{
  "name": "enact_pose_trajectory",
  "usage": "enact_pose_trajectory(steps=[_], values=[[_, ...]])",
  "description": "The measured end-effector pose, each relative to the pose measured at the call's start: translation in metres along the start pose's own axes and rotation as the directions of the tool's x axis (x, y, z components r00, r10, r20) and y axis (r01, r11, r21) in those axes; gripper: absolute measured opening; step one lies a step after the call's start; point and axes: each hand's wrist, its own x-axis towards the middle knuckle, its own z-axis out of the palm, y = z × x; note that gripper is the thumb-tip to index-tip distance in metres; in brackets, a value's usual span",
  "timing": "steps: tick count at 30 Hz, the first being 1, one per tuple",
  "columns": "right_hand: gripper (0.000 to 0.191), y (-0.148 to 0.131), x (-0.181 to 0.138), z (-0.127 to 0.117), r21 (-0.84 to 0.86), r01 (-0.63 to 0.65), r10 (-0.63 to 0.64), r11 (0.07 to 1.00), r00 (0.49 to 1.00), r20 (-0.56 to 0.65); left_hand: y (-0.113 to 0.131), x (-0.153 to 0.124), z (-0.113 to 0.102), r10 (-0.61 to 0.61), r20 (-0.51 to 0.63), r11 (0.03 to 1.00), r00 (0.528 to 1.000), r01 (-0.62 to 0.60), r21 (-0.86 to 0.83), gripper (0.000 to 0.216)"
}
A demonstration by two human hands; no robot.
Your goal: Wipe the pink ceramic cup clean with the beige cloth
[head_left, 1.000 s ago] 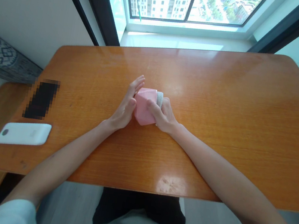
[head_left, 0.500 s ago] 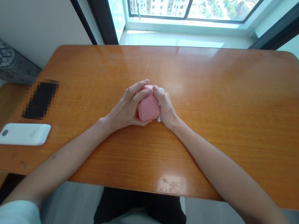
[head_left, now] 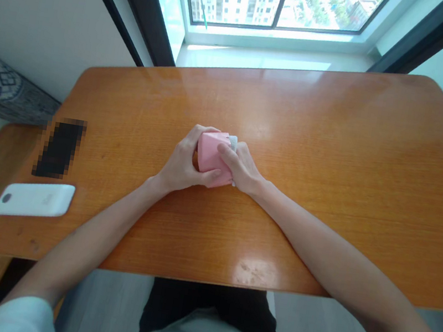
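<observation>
Pink object [head_left: 209,152] sits between both hands, equally near: left hand [head_left: 184,159] clasping its left side, right hand [head_left: 245,168] pinching its right against pale cloth [head_left: 233,142].

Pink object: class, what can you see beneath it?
Wooden table shows around the pink object; what lies directly beneath is hidden by it, the left hand and the right hand.

The left hand [head_left: 180,162] grips the left end of a pink faceted object [head_left: 210,152], thumb at the near edge. The right hand [head_left: 249,171] clasps the opposite end, against a pale grey piece [head_left: 233,142]. A white device [head_left: 37,199] lies left on the wooden table [head_left: 337,179].
</observation>
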Motion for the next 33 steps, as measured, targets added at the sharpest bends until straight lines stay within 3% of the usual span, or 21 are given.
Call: enact_pose_trajectory(steps=[4,8,11,14,17,19,21,24,28,30,33], values=[[0.062,0.001,-0.001,0.002,-0.071,0.110,-0.108,0.991,0.994,0.026,0.008,0.001,0.002,-0.208,0.035,0.963,0.978,0.211,-0.167,0.074],[0.058,0.000,-0.003,0.004,-0.162,0.164,-0.158,0.973,0.986,0.052,0.006,-0.003,0.008,-0.341,0.083,0.897,0.936,0.351,-0.269,0.081],[0.059,-0.002,-0.002,0.004,-0.146,0.124,-0.120,0.981,0.992,0.031,-0.004,-0.007,0.011,-0.264,-0.026,0.932,0.964,0.248,-0.266,0.076],[0.059,-0.001,0.000,0.003,-0.075,0.040,-0.039,0.996,0.999,0.017,-0.016,-0.008,0.011,-0.012,-0.146,0.991,0.989,-0.008,-0.133,0.080],[0.061,0.001,0.003,0.002,0.017,-0.039,0.040,0.999,0.998,-0.049,-0.025,-0.007,0.007,0.268,-0.050,0.962,0.962,-0.264,0.073,0.106],[0.061,0.003,0.004,0.001,0.064,-0.068,0.073,0.996,0.994,-0.083,-0.028,-0.006,0.006,0.357,0.023,0.920,0.934,-0.355,0.165,0.127],[0.063,0.004,0.005,0.001,0.089,-0.088,0.095,0.992,0.992,-0.084,-0.029,-0.004,0.005,0.376,0.047,0.902,0.925,-0.377,0.210,0.132],[0.066,0.004,0.006,0.002,0.072,-0.099,0.106,0.992,0.990,-0.089,-0.027,-0.003,0.003,0.380,0.053,0.897,0.924,-0.382,0.221,0.124],[0.067,0.002,0.005,0.001,0.015,-0.053,0.055,0.998,0.994,-0.098,-0.021,-0.003,0.003,0.345,-0.011,0.921,0.939,-0.336,0.196,0.119],[0.066,0.000,0.003,0.001,0.014,-0.025,0.026,1.000,0.997,-0.072,-0.016,-0.004,0.005,0.281,-0.043,0.949,0.959,-0.271,0.160,0.119],[0.063,-0.002,0.001,0.001,-0.018,-0.002,0.001,1.000,1.000,-0.030,-0.009,-0.006,0.007,0.091,-0.032,0.994,0.995,-0.088,0.062,0.103]])
